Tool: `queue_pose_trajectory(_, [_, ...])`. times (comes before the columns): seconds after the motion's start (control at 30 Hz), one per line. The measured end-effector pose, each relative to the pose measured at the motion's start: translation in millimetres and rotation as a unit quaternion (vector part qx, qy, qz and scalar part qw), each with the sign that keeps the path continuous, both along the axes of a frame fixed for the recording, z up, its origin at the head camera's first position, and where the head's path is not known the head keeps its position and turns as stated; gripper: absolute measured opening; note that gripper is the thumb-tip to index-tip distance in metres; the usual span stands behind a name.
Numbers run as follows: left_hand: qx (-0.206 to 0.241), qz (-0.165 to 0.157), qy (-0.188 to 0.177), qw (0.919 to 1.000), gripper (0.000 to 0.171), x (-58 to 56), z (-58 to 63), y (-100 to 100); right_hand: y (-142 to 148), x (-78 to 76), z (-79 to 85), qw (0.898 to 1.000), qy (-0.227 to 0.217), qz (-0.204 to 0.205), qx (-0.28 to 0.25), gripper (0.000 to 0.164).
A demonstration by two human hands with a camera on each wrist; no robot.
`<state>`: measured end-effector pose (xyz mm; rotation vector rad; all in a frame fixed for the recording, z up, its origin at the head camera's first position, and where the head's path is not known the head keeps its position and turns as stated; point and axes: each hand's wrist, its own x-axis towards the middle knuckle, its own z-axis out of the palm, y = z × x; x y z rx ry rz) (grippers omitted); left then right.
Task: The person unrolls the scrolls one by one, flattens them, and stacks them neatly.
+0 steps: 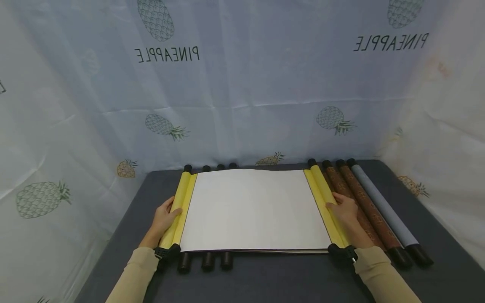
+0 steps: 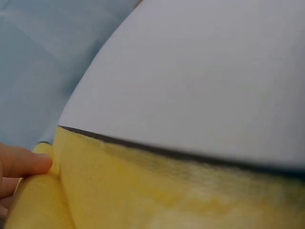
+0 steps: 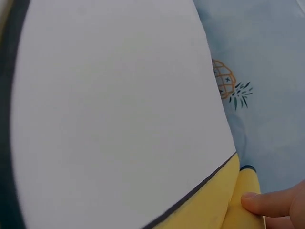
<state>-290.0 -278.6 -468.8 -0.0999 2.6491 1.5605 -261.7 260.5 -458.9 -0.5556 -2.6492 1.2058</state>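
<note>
A hanging scroll [image 1: 254, 210] with a blank white middle and yellow end strips is spread between two yellow rolls with black end knobs. My left hand [image 1: 164, 216] grips the left yellow roll [image 1: 182, 189], thumb on top and fingers around its outer side. Around the right yellow roll [image 1: 321, 183] my right hand [image 1: 346, 212] holds on the same way. In the left wrist view the left thumb [image 2: 28, 162] presses on the yellow roll beside the strip. The right thumb [image 3: 267, 202] lies on its roll in the right wrist view.
Beneath the scroll, several dark rod ends [image 1: 208, 261] stick out at front and back. To the right lie brown patterned rolled scrolls [image 1: 369, 210] and a grey rolled scroll [image 1: 384, 204] on the dark table [image 1: 273, 280]. A pineapple-print curtain [image 1: 242, 84] hangs behind the table.
</note>
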Motion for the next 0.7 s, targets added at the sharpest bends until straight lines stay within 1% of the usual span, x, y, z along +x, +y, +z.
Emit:
queue_pose_trajectory(0.07, [-0.002, -0.001, 0.013, 0.9999, 0.075, 0.7, -2.1, -1, 0, -1.1, -0.3, 1.000, -0.003, 0.008, 0.007, 0.055])
queue_pose_trajectory(0.13, [-0.001, -0.007, 0.016, 0.9998, 0.076, 1.2, -4.0, -2, 0, -1.5, -0.2, 1.000, -0.007, 0.013, 0.011, 0.055])
queue_pose_trajectory(0.23, [-0.005, -0.013, 0.004, 0.9999, 0.073, 1.2, -5.8, -1, -1, -1.2, 0.1, 1.000, -0.014, 0.015, 0.007, 0.055])
queue_pose_trajectory(0.27, [-0.005, -0.019, -0.005, 0.9998, 0.072, 1.2, -5.7, -1, -1, -0.9, 0.3, 1.000, -0.016, 0.015, 0.004, 0.055])
queue_pose_trajectory(0.4, [-0.028, -0.027, -0.020, 0.9990, 0.070, 2.8, -1.3, 3, -2, 0.4, 0.9, 1.000, -0.026, 0.010, 0.001, 0.055])
queue_pose_trajectory(0.53, [-0.044, -0.035, -0.020, 0.9982, 0.070, 5.4, 4.7, 7, -1, 1.0, 1.7, 0.999, -0.034, 0.006, 0.000, 0.056])
queue_pose_trajectory(0.6, [-0.048, -0.037, -0.021, 0.9979, 0.070, 5.7, 6.0, 8, 0, 0.6, 2.7, 0.999, -0.036, 0.011, 0.002, 0.056])
queue_pose_trajectory(0.7, [-0.056, -0.040, -0.021, 0.9974, 0.070, 3.9, 6.1, 8, 2, 0.0, 5.8, 0.999, -0.040, 0.033, 0.007, 0.057])
